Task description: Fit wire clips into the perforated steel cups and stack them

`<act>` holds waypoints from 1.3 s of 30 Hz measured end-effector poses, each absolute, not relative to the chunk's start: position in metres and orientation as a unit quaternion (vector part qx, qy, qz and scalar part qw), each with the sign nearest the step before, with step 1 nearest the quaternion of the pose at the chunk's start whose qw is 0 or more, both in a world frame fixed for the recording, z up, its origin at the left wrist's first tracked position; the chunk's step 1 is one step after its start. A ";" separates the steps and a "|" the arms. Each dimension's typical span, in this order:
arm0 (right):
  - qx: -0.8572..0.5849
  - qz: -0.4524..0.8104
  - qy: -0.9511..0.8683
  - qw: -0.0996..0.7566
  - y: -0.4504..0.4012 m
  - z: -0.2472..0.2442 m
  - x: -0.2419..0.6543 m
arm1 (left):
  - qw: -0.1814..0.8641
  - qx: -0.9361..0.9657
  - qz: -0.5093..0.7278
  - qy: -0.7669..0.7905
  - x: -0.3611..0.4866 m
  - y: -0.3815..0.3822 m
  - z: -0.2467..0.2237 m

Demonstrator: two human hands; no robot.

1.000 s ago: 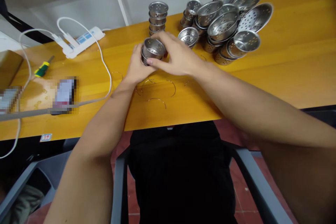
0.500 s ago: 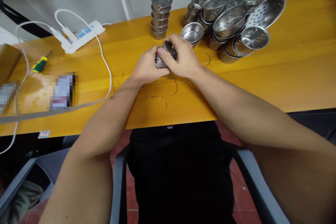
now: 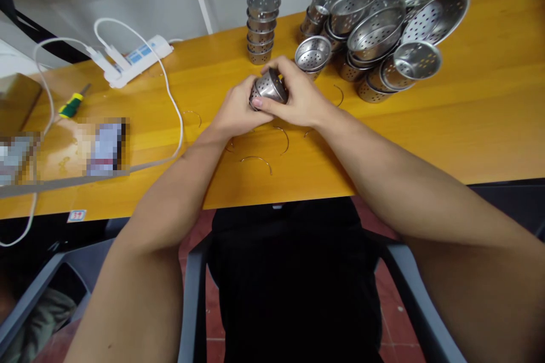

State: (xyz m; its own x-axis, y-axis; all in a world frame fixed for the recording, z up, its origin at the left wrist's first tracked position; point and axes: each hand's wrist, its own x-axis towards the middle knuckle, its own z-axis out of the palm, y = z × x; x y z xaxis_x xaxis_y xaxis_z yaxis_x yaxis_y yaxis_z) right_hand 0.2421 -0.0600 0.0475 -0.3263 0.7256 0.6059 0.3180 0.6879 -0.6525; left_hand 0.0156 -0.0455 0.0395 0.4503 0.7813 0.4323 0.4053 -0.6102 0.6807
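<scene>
A perforated metal cup (image 3: 271,86) lies on its side between my two hands, above the wooden table. My left hand (image 3: 240,106) wraps round its left end. From the right, my right hand (image 3: 298,93) grips it, thumb along the lower side and fingers over the top. Several thin curved wires (image 3: 256,159) lie on the table below and around the hands. Just behind them stands a stack of perforated cups (image 3: 260,28). Close to my right hand is another perforated cup (image 3: 313,54).
Many perforated metal cups and bowls (image 3: 377,34) are piled at the back right. To the left are a power strip (image 3: 138,59) with white cables, a green and yellow screwdriver (image 3: 71,106) and a blurred phone-like object (image 3: 104,147). The table's front edge (image 3: 276,202) runs before my body.
My right thumb has slid down along the cup, which now shows more of its side. The view has shifted slightly; both hands remain around the cup.
</scene>
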 end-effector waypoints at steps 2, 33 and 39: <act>-0.344 0.217 -0.780 0.476 -0.061 0.048 0.241 | 0.242 0.817 0.374 0.366 0.015 -0.045 0.037; -0.317 0.225 -0.797 0.462 -0.062 0.062 0.252 | 0.326 0.814 0.346 0.335 0.007 -0.041 0.042; -0.336 0.222 -0.785 0.471 -0.063 0.060 0.249 | 0.303 0.820 0.357 0.330 0.003 -0.043 0.048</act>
